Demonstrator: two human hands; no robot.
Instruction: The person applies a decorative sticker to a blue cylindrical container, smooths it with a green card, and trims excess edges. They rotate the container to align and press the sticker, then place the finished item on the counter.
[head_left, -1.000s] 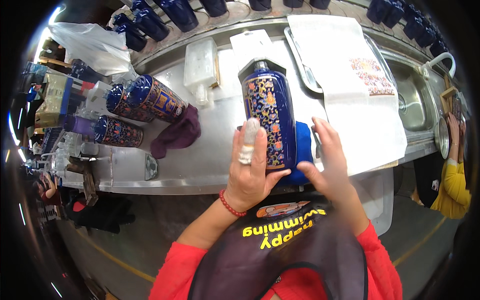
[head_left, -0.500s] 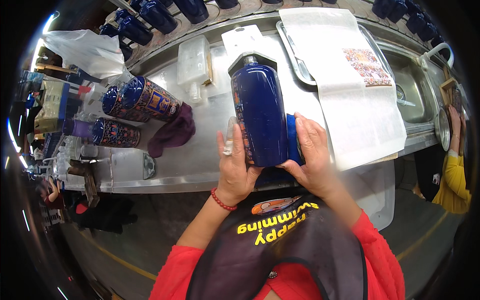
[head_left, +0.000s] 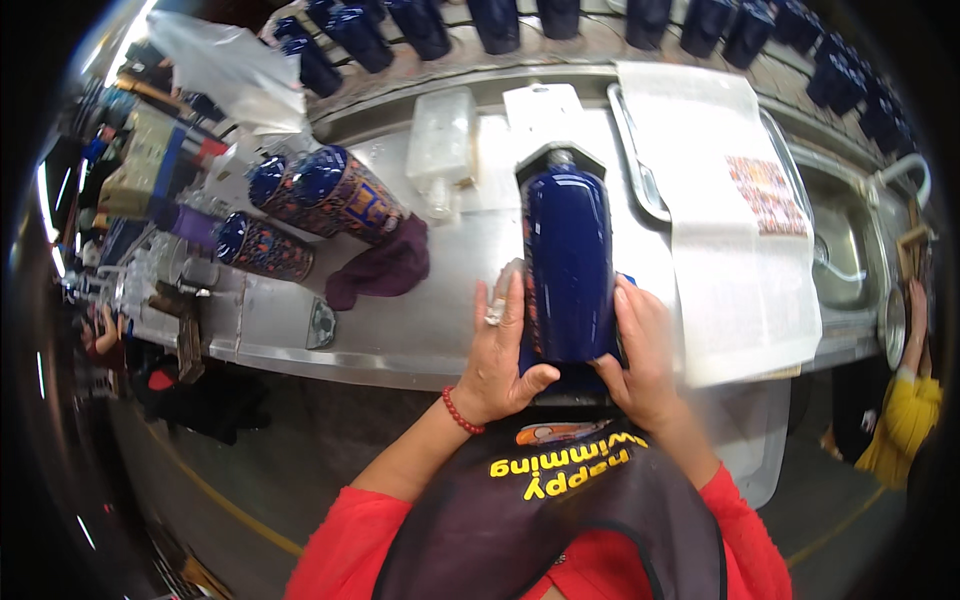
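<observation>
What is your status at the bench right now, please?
Left hand and right hand both gripping the blue bottle. Bottle lying over the steel bench. Purple cloth nearby, not blocking.

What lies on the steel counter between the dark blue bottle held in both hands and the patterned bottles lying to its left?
In the head view, a crumpled purple cloth lies between the dark blue bottle and the patterned bottles.

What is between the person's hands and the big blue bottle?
Nothing visible. The left hand and the right hand both press straight against the sides of the dark blue bottle, which they hold over the metal counter.
</observation>
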